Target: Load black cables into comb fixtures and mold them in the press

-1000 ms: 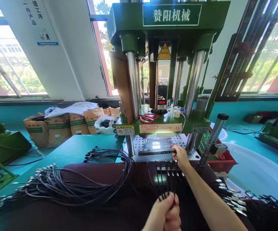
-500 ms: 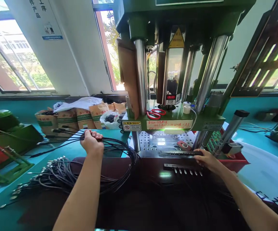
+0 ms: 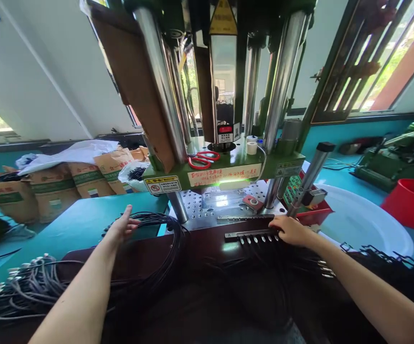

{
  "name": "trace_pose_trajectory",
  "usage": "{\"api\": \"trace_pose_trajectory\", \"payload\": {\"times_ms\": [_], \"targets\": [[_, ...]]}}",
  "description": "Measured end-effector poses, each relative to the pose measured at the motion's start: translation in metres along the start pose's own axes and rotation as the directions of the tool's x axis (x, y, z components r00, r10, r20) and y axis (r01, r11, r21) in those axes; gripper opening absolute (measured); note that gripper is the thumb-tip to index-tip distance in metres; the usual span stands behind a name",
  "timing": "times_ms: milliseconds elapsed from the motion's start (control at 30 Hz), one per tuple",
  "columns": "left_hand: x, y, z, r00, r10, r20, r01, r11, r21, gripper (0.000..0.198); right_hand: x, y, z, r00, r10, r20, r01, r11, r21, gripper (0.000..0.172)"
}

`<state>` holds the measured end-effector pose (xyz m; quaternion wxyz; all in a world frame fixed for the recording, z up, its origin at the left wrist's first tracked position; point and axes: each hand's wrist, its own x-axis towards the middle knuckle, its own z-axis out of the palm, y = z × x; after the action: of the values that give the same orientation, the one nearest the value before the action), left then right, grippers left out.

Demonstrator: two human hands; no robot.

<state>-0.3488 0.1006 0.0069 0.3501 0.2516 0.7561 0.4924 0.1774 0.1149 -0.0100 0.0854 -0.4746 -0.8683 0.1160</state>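
My left hand (image 3: 121,225) is open, fingers stretched out just beside a loop of black cables (image 3: 164,228) on the teal table. My right hand (image 3: 290,230) rests with curled fingers on the right end of a dark metal bar (image 3: 250,235) that carries a row of small connectors. A second metal strip (image 3: 245,218) lies just behind the bar on the perforated plate (image 3: 196,206) of the green press (image 3: 228,174).
Red scissors (image 3: 202,160) and a tape roll (image 3: 252,147) lie on the press platen. Grey cable bundles (image 3: 24,291) lie at bottom left, more black cables (image 3: 389,267) at right. Brown sacks (image 3: 54,188) stand behind the table. A white tub (image 3: 361,222) and red bin (image 3: 411,203) stand at right.
My left hand has let go of the black cable loop and opened. My right hand has moved from the rear strip to the front connector bar. The camera has tilted closer to the press.
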Motion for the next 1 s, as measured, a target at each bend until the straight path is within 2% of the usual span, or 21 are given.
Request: {"api": "trace_pose_trajectory", "payload": {"times_ms": [33, 100, 133, 167, 200, 267, 300, 333, 367, 400, 500, 533, 567, 667, 700, 733, 800, 900, 933, 1000], "targets": [[-0.006, 0.008, 0.002, 0.996, -0.029, 0.079, 0.024, 0.998, 0.064, 0.044, -0.004, -0.003, -0.001, 0.999, -0.008, 0.034, 0.009, 0.999, -0.033, 0.042], [-0.032, 0.024, 0.014, 0.968, -0.029, 0.249, -0.018, 0.982, 0.186, 0.036, -0.008, -0.009, -0.005, 0.997, -0.006, 0.077, 0.013, 0.996, -0.091, 0.044], [-0.053, 0.03, 0.024, 0.935, 0.031, 0.354, -0.109, 0.973, 0.203, 0.033, -0.007, -0.012, -0.007, 0.995, -0.002, 0.096, 0.013, 0.994, -0.111, 0.044], [-0.078, 0.034, 0.037, 0.878, 0.095, 0.469, -0.209, 0.958, 0.198, 0.032, -0.005, -0.015, -0.011, 0.993, 0.001, 0.118, 0.014, 0.992, -0.125, 0.044], [-0.107, 0.036, 0.052, 0.795, 0.118, 0.595, -0.279, 0.942, 0.186, 0.031, -0.002, -0.017, -0.015, 0.99, 0.004, 0.143, 0.015, 0.991, -0.132, 0.042], [-0.165, 0.03, 0.085, 0.561, 0.088, 0.823, -0.346, 0.928, 0.137, 0.028, 0.008, -0.021, -0.027, 0.983, 0.019, 0.183, 0.006, 0.991, -0.135, 0.038], [-0.191, 0.022, 0.101, 0.451, 0.096, 0.888, -0.364, 0.928, 0.085, 0.026, 0.014, -0.023, -0.034, 0.98, 0.033, 0.194, -0.007, 0.991, -0.134, 0.036], [-0.214, 0.013, 0.118, 0.389, 0.111, 0.914, -0.365, 0.93, 0.043, 0.023, 0.02, -0.024, -0.041, 0.979, 0.05, 0.199, -0.024, 0.991, -0.132, 0.034], [-0.232, 0.003, 0.133, 0.374, 0.116, 0.92, -0.346, 0.938, 0.023, 0.025, 0.026, -0.025, -0.047, 0.978, 0.066, 0.199, -0.041, 0.991, -0.128, 0.033], [-0.245, -0.007, 0.148, 0.395, 0.097, 0.913, -0.284, 0.959, 0.021, 0.029, 0.031, -0.026, -0.053, 0.978, 0.081, 0.194, -0.058, 0.991, -0.12, 0.033], [-0.263, -0.029, 0.184, 0.464, -0.02, 0.886, 0.025, 1.0, 0.01, 0.031, 0.044, -0.028, -0.067, 0.982, 0.096, 0.165, -0.086, 0.994, -0.067, 0.034], [-0.264, -0.032, 0.194, 0.45, -0.054, 0.891, 0.118, 0.993, 0.0, 0.032, 0.048, -0.028, -0.07, 0.983, 0.09, 0.158, -0.085, 0.996, -0.04, 0.035], [-0.264, -0.032, 0.202, 0.413, -0.079, 0.907, 0.199, 0.98, -0.005, 0.033, 0.052, -0.029, -0.073, 0.985, 0.08, 0.155, -0.079, 0.997, -0.01, 0.036], [-0.264, -0.026, 0.219, 0.231, -0.074, 0.97, 0.398, 0.917, -0.025, 0.029, 0.067, -0.03, -0.075, 0.987, 0.032, 0.155, -0.044, 0.996, 0.075, 0.035], [-0.264, -0.023, 0.224, 0.197, -0.041, 0.98, 0.45, 0.892, -0.053, 0.028, 0.073, -0.03, -0.074, 0.989, 0.016, 0.148, -0.03, 0.995, 0.095, 0.034], [-0.263, -0.02, 0.228, 0.193, -0.001, 0.981, 0.489, 0.867, -0.095, 0.027, 0.081, -0.029, -0.072, 0.99, 0.002, 0.138, -0.017, 0.994, 0.11, 0.033], [-0.258, -0.017, 0.237, 0.255, 0.038, 0.966, 0.522, 0.835, -0.171, 0.026, 0.097, -0.029, -0.065, 0.994, -0.014, 0.108, 0.001, 0.993, 0.118, 0.028], [-0.239, -0.013, 0.247, 0.366, -0.029, 0.93, 0.537, 0.823, -0.186, 0.016, 0.122, -0.028, -0.054, 0.999, 0.015, 0.048, -0.019, 0.996, 0.082, 0.013], [-0.229, -0.011, 0.249, 0.387, -0.058, 0.92, 0.543, 0.821, -0.176, 0.014, 0.13, -0.028, -0.051, 0.999, 0.036, 0.019, -0.037, 0.997, 0.062, 0.009], [-0.207, -0.005, 0.252, 0.415, -0.097, 0.905, 0.547, 0.821, -0.163, 0.012, 0.144, -0.03, -0.047, 0.995, 0.081, -0.057, -0.08, 0.997, 0.019, 0.015]]}}
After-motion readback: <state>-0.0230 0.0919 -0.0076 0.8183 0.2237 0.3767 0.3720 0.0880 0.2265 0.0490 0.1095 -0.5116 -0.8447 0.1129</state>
